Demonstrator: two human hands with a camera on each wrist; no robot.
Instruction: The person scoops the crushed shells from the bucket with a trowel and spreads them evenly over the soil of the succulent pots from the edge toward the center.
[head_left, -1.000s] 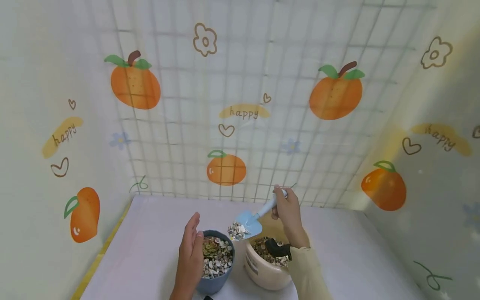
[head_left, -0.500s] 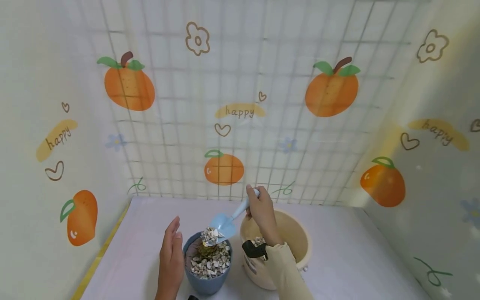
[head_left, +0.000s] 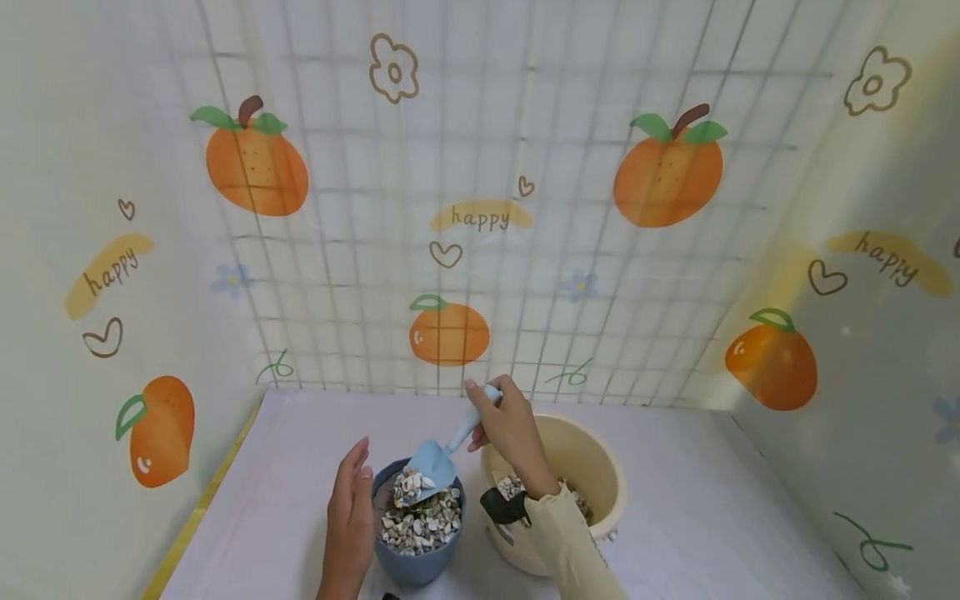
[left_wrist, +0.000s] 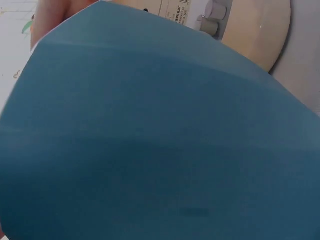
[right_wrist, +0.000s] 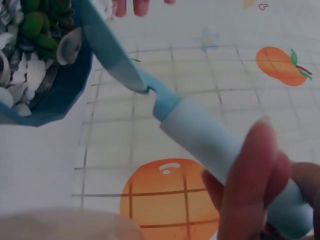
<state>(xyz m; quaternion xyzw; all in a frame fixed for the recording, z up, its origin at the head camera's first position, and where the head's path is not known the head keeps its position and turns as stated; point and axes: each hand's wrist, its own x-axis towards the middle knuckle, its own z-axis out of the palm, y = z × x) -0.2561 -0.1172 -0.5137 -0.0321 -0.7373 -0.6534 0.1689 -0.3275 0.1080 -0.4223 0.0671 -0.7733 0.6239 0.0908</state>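
Observation:
My right hand [head_left: 512, 429] grips the pale handle of a small light-blue trowel [head_left: 432, 462]. The trowel's scoop carries small shells and is tilted down over the blue-grey flowerpot [head_left: 416, 568]. Shell bits [head_left: 422, 532] cover much of the soil in that pot. In the right wrist view a green succulent [right_wrist: 36, 26] shows among them; in the head view the scoop hides it. Beside the pot's left side my left hand [head_left: 349, 512] stands with fingers straight and holds nothing. The pot wall [left_wrist: 160, 135] fills most of the left wrist view.
Right of the flowerpot stands a larger cream bucket [head_left: 617, 492] with more shells inside, partly hidden by my right forearm. Both stand on a white table [head_left: 690, 483]. Behind is a grid wall [head_left: 360, 317] with printed oranges; side walls flank the table.
The loaded trowel has moved left from between the two containers to over the flowerpot, then dipped lower into it. The left hand stays beside the pot.

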